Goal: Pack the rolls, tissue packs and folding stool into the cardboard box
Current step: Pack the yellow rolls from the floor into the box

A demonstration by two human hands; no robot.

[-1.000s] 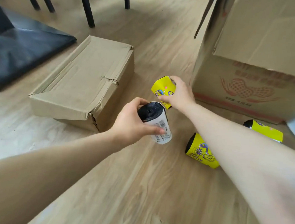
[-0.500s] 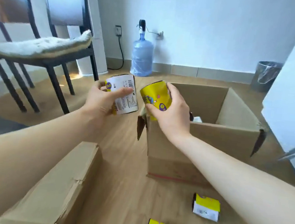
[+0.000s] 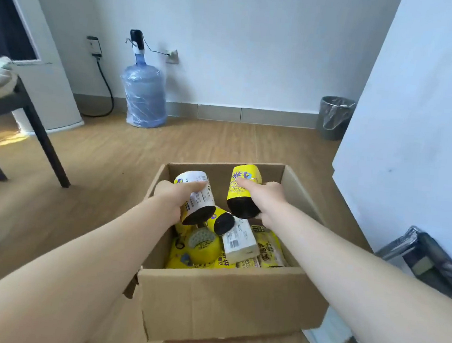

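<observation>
Presently both hands are inside the mouth of the cardboard box (image 3: 224,302), which stands open on the floor. The left hand (image 3: 172,196) is wrapped around a roll with a white printed label (image 3: 198,196), tilted with its black end down. The right hand (image 3: 270,200) is closed on a yellow roll (image 3: 242,190), likewise tilted, black end toward the contents. Neither roll has been let go.

Contents observed: another yellow roll (image 3: 222,221) lying just under the left-hand one, a white tissue pack (image 3: 239,241) resting slantwise on top, yellow tissue packs (image 3: 269,246) beneath, and further yellow packaging along the near wall. The load is uneven and loosely heaped.

Risks, in my judgement:
- Released from this height, either roll could land on a rounded or sloped surface and roll off to a corner, leaving a disordered pile and wasted room.
- The two held rolls sit close together; dropped together, they may knock each other or dislodge the slanted white pack.
- Space is the main concern. The dark framed object (image 3: 430,260) leaning against the wall at right may be the folding stool, though I cannot confirm it. If so, a jumbled layer of rolls would leave no flat bed for it, and the flaps might not close.
</observation>
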